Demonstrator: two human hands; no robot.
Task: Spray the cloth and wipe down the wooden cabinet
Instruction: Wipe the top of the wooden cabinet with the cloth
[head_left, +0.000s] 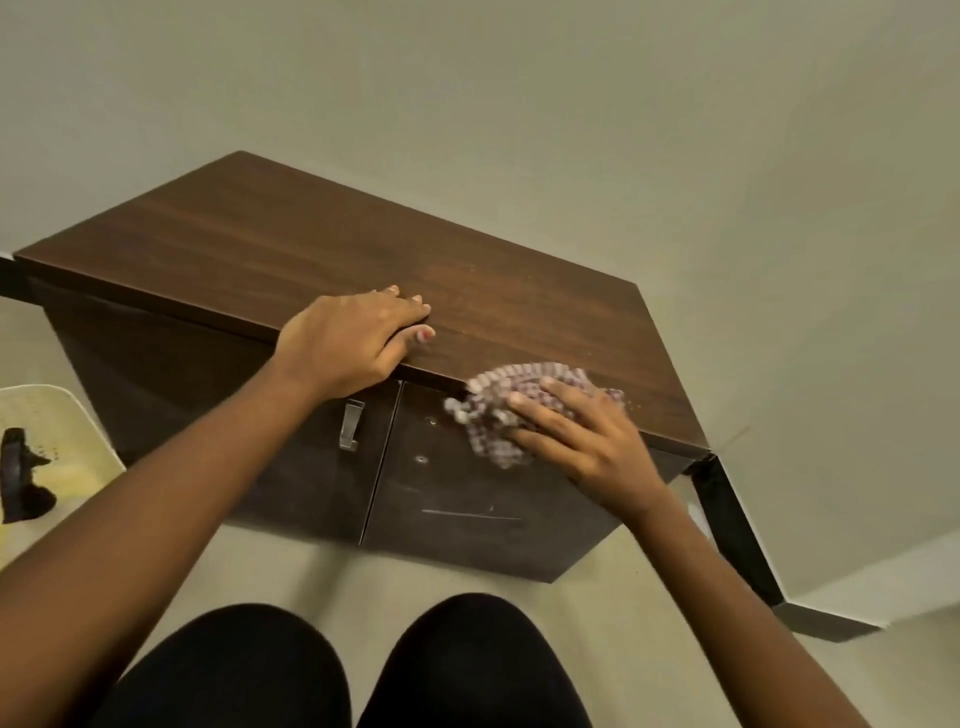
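From the head view, the left hand (358, 338) lies flat, fingers spread, on the wooden cabinet (322, 249) top edge at 10 o'clock from the cloth (498, 410). The right hand (582, 441) presses the bunched cloth against the right door's upper edge. Judged risk: the loose bunch slips from under the palm, leaving patches unwiped

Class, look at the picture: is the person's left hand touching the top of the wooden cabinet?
Touching. In the head view the left hand lies flat on the wooden cabinet, palm over its front edge, fingers resting on the top.
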